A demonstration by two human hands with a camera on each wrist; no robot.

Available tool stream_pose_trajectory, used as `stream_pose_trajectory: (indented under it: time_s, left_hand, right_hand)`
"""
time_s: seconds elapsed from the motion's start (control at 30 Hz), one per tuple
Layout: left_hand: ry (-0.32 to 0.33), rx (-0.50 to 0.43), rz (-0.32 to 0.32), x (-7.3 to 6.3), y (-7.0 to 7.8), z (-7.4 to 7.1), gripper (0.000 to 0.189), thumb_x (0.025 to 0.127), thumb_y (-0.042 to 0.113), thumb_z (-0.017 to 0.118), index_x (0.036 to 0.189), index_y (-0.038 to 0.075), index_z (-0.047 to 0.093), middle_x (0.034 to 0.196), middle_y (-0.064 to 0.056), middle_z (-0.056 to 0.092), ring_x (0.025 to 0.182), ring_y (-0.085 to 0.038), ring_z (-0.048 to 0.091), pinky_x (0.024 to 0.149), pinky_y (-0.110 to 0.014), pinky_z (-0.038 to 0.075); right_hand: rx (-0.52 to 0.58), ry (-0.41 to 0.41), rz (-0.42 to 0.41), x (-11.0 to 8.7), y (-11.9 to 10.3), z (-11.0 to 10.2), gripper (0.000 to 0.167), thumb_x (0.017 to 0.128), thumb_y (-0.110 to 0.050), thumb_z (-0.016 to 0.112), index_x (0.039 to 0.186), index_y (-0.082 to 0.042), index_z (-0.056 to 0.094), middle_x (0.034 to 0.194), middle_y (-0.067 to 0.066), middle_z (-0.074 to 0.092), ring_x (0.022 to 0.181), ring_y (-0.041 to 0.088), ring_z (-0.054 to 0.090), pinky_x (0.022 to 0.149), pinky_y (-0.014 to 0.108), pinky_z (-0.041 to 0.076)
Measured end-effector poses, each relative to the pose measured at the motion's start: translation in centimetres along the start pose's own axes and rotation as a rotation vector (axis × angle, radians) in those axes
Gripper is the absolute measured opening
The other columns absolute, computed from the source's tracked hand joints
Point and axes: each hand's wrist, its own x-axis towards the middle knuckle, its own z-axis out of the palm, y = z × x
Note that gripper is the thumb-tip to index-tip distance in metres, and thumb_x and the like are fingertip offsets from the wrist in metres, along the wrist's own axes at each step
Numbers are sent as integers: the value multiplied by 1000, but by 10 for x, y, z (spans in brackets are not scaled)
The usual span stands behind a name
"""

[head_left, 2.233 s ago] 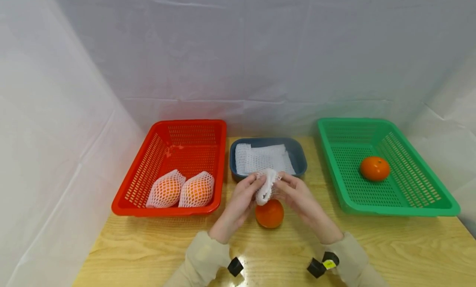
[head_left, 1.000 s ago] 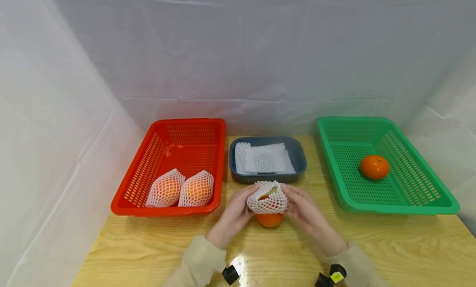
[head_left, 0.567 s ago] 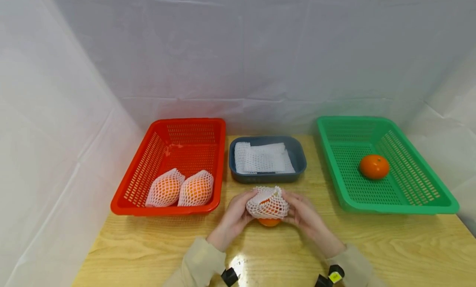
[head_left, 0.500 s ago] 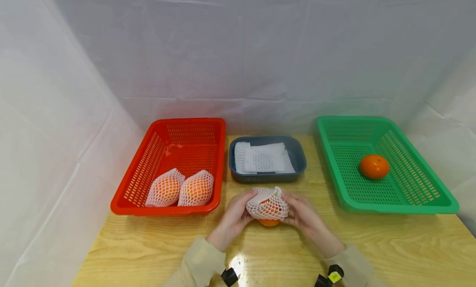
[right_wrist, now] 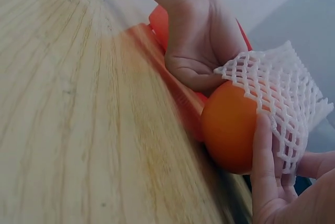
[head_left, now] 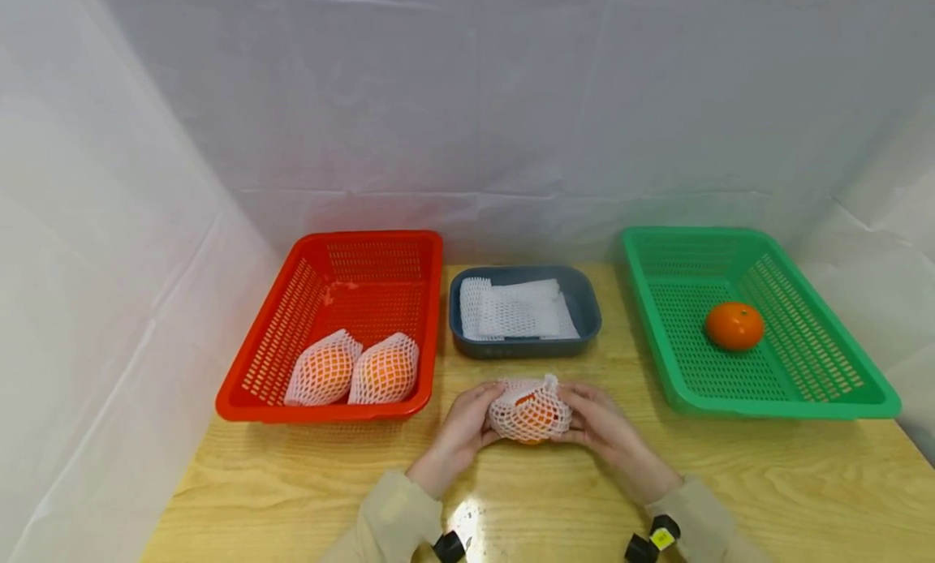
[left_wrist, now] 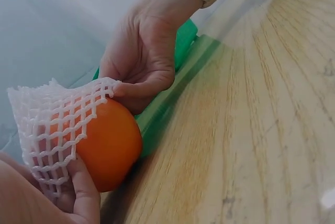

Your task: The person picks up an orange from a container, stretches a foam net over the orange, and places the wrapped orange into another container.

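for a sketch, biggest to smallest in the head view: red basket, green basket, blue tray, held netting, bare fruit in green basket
1. Green basket, red basket: too alike to rank
2. Blue tray
3. Held netting
4. Bare fruit

White sheeting — creased — backs a wooden table.

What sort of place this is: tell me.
Probably a makeshift fruit-wrapping station: pale sheeting walls off the back and sides of a wooden table, a blue-grey tray holds foam netting, and a red basket holds two netted fruits.
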Motion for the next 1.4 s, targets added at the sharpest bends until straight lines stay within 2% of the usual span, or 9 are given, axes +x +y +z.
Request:
stream_pose_trajectory:
  time_s: [0.4, 0.53, 0.7, 0.87, 0.97, 1.1, 1.2, 1.27, 1.4]
  left_hand:
    - [-11, 63, -32, -1, -5, -3, 47, 109, 25, 45, 141, -10, 45, 91, 1, 68, 79, -7, 65, 74, -29, 57]
    - [-2, 72, -20, -2, -4, -1, 45, 109, 24, 45, 139, -10, 48, 92, -1, 67, 79, -8, 65, 75, -30, 57]
    - [6, 41, -11, -1, -7, -2, 48, 109, 23, 45, 142, -12, 45, 96, -2, 68, 79, -8, 64, 74, -30, 57]
    - [13, 13, -14, -1, -7, -2, 50, 110, 23, 44, 144, -13, 42, 100, -3, 66, 80, -8, 62, 75, -30, 55]
    - [28, -3, -7, -1, -6, -2, 48, 109, 22, 44, 142, -13, 43, 100, -4, 64, 81, -9, 61, 75, -29, 54]
    - [47, -23, 22, 0, -1, 1, 45, 109, 24, 45, 137, -12, 46, 100, -6, 62, 83, -11, 60, 74, -27, 53]
    - [62, -35, 49, 0, 5, 5, 45, 109, 27, 45, 135, -9, 48, 103, -6, 63, 86, -10, 61, 74, -27, 53]
    - [78, -45, 59, 0, 8, 8, 47, 109, 30, 45, 137, -7, 49, 105, -6, 65, 87, -10, 62, 75, -26, 53]
    - [108, -73, 74, 1, 13, 13, 52, 109, 38, 44, 139, -4, 48, 114, -8, 67, 92, -10, 63, 78, -27, 53]
  right_hand:
    - [-100, -14, 25, 3, 3, -6, 20, 109, -11, 42, 121, 2, 52, 86, 3, 68, 76, 14, 71, 72, 35, 61]
    - [-155, 16, 26, 3, 2, -2, 31, 109, -13, 43, 132, 8, 46, 88, 4, 67, 73, 14, 70, 68, 33, 61]
    - [-195, 44, -31, 2, -1, 5, 47, 108, -12, 47, 147, 11, 35, 99, 7, 67, 71, 14, 68, 65, 36, 61]
    - [-243, 18, -54, 1, -2, 8, 48, 109, -15, 45, 145, 16, 38, 83, 7, 67, 67, 14, 67, 66, 39, 62]
    - [-227, -2, -44, 1, -2, 9, 52, 110, -20, 42, 146, 17, 35, 85, 6, 68, 70, 15, 68, 68, 40, 62]
    - [-162, -40, -26, 2, -2, 10, 63, 111, -33, 40, 150, 15, 28, 107, 21, 69, 84, 23, 71, 78, 46, 61]
    - [-82, -94, -16, 3, -4, 12, 72, 110, -44, 38, 156, 8, 20, 135, 36, 54, 105, 33, 69, 89, 49, 57]
    - [-13, -134, -18, 5, -6, 14, 74, 109, -47, 38, 159, 2, 15, 149, 37, 38, 120, 40, 61, 96, 50, 54]
    - [93, -184, -48, 5, -10, 18, 71, 109, -40, 41, 163, -12, 5, 160, 33, 19, 133, 44, 49, 103, 51, 48]
